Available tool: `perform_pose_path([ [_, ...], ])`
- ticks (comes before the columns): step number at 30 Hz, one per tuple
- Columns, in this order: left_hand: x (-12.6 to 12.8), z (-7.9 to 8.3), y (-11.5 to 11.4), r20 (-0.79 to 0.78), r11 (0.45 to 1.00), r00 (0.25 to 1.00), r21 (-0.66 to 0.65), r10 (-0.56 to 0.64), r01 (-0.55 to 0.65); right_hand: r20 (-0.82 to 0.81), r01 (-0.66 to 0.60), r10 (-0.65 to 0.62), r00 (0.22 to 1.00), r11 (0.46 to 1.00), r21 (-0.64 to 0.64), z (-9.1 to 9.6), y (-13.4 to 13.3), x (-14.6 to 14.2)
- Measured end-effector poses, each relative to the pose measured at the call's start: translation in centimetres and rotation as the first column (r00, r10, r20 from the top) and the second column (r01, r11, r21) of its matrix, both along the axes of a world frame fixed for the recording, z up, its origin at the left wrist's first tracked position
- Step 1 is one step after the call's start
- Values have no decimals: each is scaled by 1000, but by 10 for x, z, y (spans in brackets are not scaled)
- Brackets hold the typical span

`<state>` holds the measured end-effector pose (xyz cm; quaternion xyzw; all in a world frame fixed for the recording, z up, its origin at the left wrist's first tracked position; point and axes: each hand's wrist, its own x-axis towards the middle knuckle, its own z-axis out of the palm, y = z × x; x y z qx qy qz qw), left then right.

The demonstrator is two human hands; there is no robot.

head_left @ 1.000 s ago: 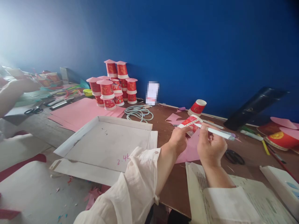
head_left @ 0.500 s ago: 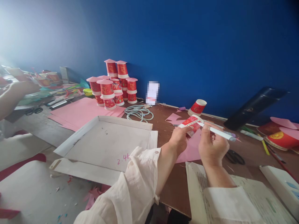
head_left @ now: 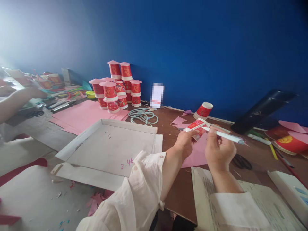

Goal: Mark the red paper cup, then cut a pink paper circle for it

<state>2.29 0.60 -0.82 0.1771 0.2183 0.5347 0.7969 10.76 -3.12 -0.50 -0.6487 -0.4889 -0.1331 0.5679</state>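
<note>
My left hand (head_left: 184, 142) grips a red and white paper cup (head_left: 196, 125) lying on its side above a sheet of pink paper (head_left: 197, 153). My right hand (head_left: 219, 150) is closed on a white pen (head_left: 226, 136), whose tip touches the cup near its rim. Both hands hover over the brown table (head_left: 255, 154), close together.
A stack of red cups with pink lids (head_left: 116, 86) stands by the blue wall. One upturned cup (head_left: 203, 111), a coiled cable (head_left: 143, 116), a flat white cardboard tray (head_left: 113, 146), scissors (head_left: 241, 161), an open book (head_left: 252, 202) and another person's arm (head_left: 16, 99) are around.
My right hand shifted the pen slightly along the cup. The other person's arm at the left dropped and reached further right.
</note>
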Motion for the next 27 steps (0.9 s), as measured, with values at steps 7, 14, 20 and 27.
perform_pose_path([
  [7,0,1,0,4,1000,1000,0,-3,3,-1,22,-22,1000,999,26,-2,2,3],
  [14,0,-2,2,4,1000,1000,-10,-13,13,0,13,-13,1000,999,42,-2,1,3],
  [20,0,-2,2,7,999,1000,-30,-21,21,6,-6,6,1000,1000,10,-1,1,1],
  [27,-1,-1,2,5,999,1000,-48,-24,25,1,12,-12,1000,1000,-13,1,0,2],
])
